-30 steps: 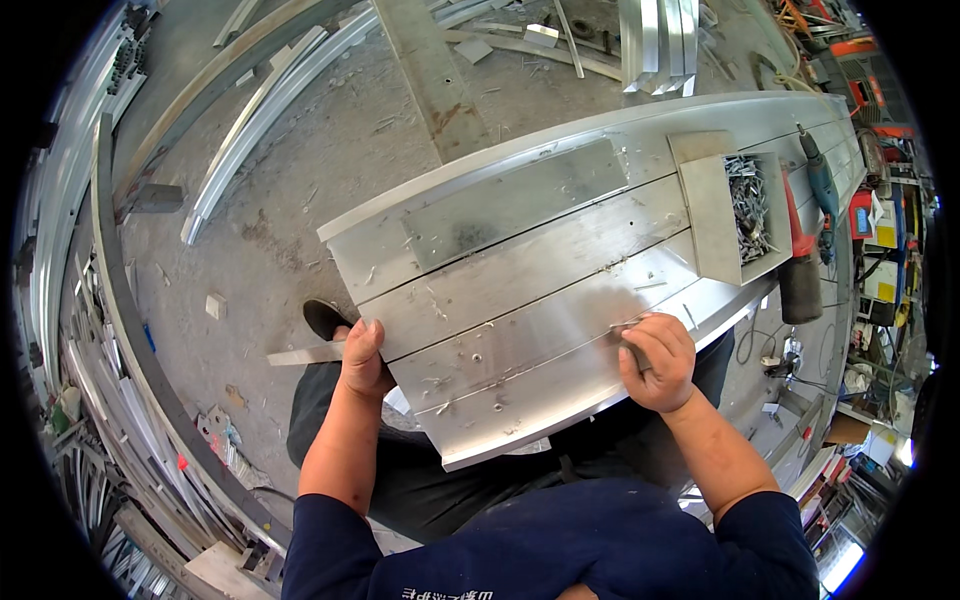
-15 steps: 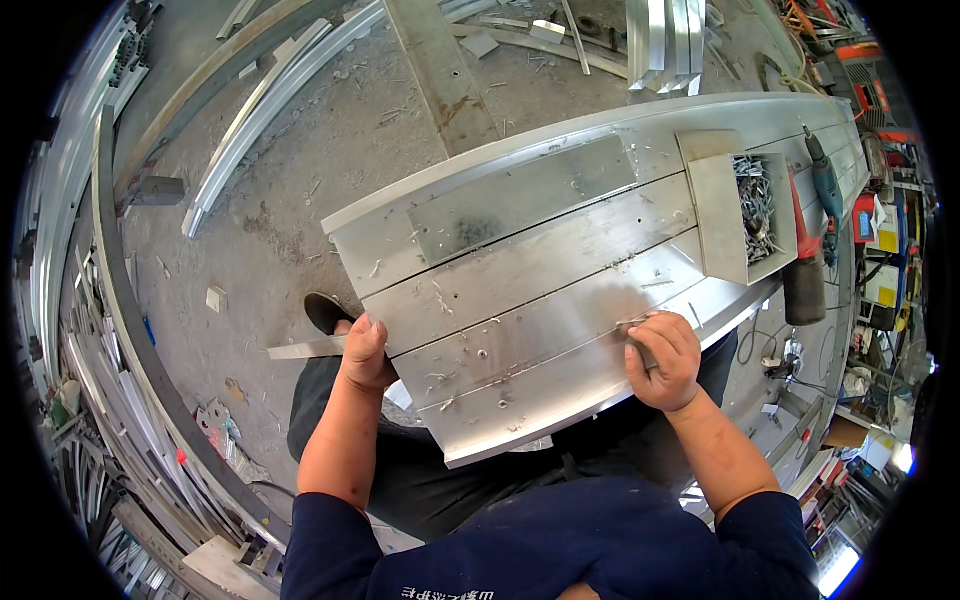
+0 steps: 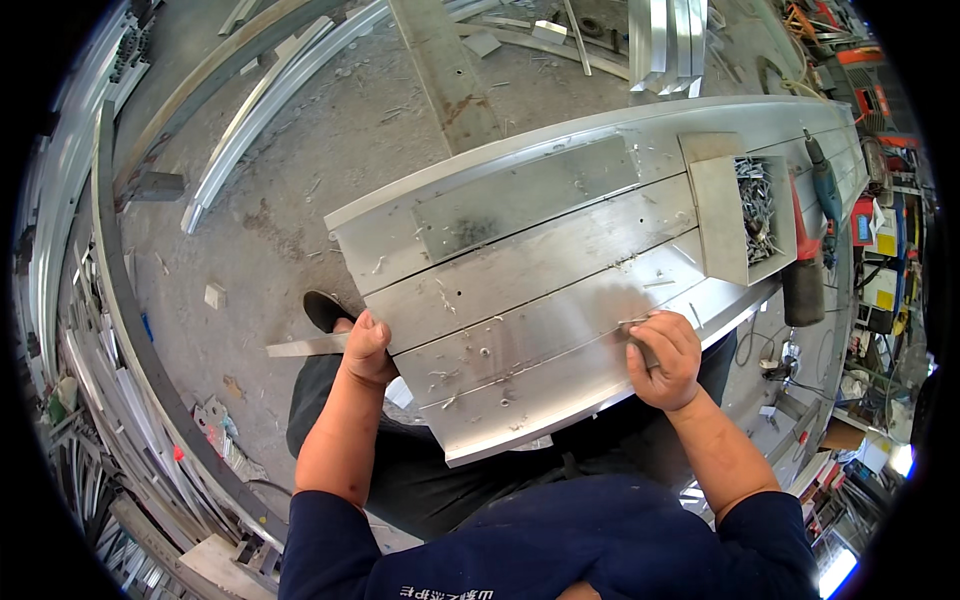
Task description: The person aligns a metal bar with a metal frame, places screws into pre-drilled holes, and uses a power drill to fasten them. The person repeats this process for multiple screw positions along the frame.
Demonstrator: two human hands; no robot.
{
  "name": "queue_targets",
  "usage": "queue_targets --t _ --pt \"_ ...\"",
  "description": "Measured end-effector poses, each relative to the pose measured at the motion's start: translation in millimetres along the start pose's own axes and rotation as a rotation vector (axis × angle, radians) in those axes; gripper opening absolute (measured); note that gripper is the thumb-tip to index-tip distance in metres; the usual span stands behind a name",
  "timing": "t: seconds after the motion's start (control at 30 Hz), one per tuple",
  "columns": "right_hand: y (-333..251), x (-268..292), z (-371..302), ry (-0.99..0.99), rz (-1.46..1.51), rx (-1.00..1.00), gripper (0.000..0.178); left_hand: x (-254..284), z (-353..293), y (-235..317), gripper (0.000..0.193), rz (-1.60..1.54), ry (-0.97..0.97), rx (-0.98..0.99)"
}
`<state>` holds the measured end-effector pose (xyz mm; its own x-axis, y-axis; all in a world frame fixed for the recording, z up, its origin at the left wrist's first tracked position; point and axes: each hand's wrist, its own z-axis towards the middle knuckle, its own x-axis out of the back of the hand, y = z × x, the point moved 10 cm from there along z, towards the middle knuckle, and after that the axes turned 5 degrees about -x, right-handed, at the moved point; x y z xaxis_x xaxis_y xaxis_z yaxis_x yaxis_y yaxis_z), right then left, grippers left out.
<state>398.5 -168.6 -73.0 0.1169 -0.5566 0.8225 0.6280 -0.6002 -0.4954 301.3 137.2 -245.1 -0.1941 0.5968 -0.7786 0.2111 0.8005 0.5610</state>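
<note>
Head view: both hands on a stack of aluminium panels [image 3: 540, 290] across the lap.

Left hand [image 3: 368, 350] is curled over the panels' left edge, thumb on top, gripping it. Right hand [image 3: 665, 358] sits on the near panel toward its right side, fingers pressed together around a small tool; can't make out what. Tray of screws [image 3: 755, 210] rests at the panels' far right end, a drill [image 3: 826, 195] just beyond it.

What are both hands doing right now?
Left hand: closed on the left edge of the aluminium panel.
Right hand: closed around a small tool, tip on the panel; what kind cannot be told.
</note>
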Motion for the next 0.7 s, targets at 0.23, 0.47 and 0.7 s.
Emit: queue_targets --t 0.23,0.47,0.7 --pt "-0.1 -0.2 -0.5 0.003 -0.009 0.001 0.023 -4.0 14.4 1.6 0.086 -0.142 0.046 0.030" --pt "-0.9 -0.6 -0.7 -0.001 -0.013 0.006 0.023 -18.4 17.3 4.4 0.079 -0.122 0.041 0.071" --pt "-2.8 -1.6 -1.4 0.003 -0.018 0.009 0.023 -17.1 16.1 4.7 0.073 -0.070 0.112 0.104"
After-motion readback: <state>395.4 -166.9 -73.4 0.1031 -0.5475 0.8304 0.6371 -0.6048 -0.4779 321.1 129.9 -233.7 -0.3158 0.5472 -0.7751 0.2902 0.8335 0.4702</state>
